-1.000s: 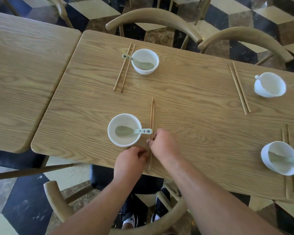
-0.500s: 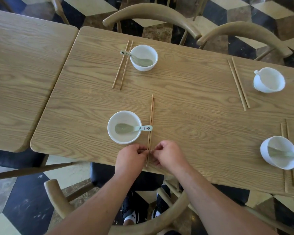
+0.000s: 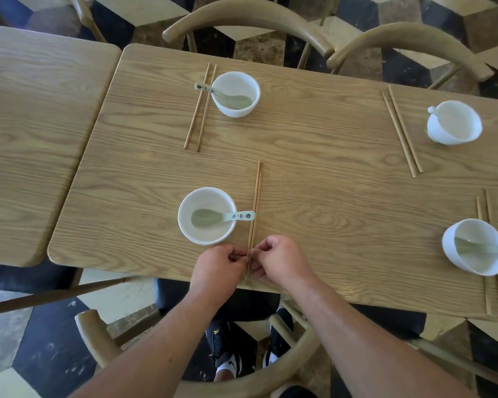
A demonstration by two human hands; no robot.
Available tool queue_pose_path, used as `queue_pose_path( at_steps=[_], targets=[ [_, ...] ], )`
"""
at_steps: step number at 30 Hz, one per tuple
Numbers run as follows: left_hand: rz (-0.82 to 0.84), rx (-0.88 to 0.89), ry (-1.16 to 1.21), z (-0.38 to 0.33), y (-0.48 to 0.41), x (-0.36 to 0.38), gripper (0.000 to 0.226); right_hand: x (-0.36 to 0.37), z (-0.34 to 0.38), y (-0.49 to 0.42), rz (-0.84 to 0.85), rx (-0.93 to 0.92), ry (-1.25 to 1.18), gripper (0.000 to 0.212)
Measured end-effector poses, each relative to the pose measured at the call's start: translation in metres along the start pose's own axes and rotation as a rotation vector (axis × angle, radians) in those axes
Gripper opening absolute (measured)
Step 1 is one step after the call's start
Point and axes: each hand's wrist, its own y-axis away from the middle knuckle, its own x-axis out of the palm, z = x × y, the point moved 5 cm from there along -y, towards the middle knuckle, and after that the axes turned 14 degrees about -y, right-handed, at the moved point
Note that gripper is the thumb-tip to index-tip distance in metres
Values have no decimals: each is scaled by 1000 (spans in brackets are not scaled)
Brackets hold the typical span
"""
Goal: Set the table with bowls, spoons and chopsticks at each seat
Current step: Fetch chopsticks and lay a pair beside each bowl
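Currently both hands work at the near edge of the table [image 3: 328,179], at the seat directly in front of us. We note the left hand [image 3: 217,264] and the right hand [image 3: 279,261] each pinching the near ends of the chopsticks [image 3: 255,196] between thumb and curled fingers, one hand on either side of the pair. The chopsticks lie flat on the wood, side by side and close together, running away from the edge, just to the right of the bowl [image 3: 207,198]. The spoon [image 3: 213,218] lies in that bowl with its handle over the rim; the handle's tip reaches the chopsticks, but we cannot tell whether it touches them. Handling, as we judge it: thin wooden sticks, light and stiff, apt to roll or skew on the smooth top. A fingertip pinch at the ends therefore suits squaring them up, while a heavy push would likely scatter them or knock the spoon handle. The bowl looks like glazed ceramic, so we expect it to be heavier, slippery and liable to chip. It is best taken by rim and wall, with the spoon kept steady inside.
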Motion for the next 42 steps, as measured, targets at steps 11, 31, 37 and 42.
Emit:
queue_pose_path(
  at_steps=[11, 31, 37, 42],
  targets=[
    [-2, -7, 15, 2, 0, 2, 10, -2, 0, 0, 25, 3, -85, 15],
    [-1, 7, 17, -2, 4, 0, 13, -6, 6, 3, 99, 36, -121, 15],
    [-23, -6, 49, -1, 5, -1, 7, -7, 6, 4, 106, 18, -91, 15],
    [-23, -10, 47, 1, 3, 1, 7, -6, 6, 3, 104, 21, -85, 14]
  ],
)
